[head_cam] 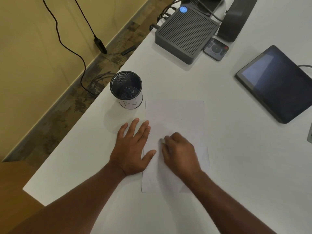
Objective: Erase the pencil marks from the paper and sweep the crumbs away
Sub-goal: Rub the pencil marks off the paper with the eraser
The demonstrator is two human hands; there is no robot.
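Note:
A white sheet of paper (175, 114) lies flat on the white table (236, 149). My left hand (133, 147) rests flat with fingers spread, its thumb and forefinger on the paper's left edge. My right hand (180, 152) is closed on a small white eraser (162, 140), whose tip touches the paper near the middle. A faint pencil mark (149, 133) shows beside my left forefinger. Crumbs are too small to make out.
A black mesh pen cup (126, 89) stands just beyond the paper's top left corner. Farther back sit a ribbed grey box (185, 32), a small remote (216, 48) and a dark tablet (276, 83) at the right. The table's left edge drops to the floor.

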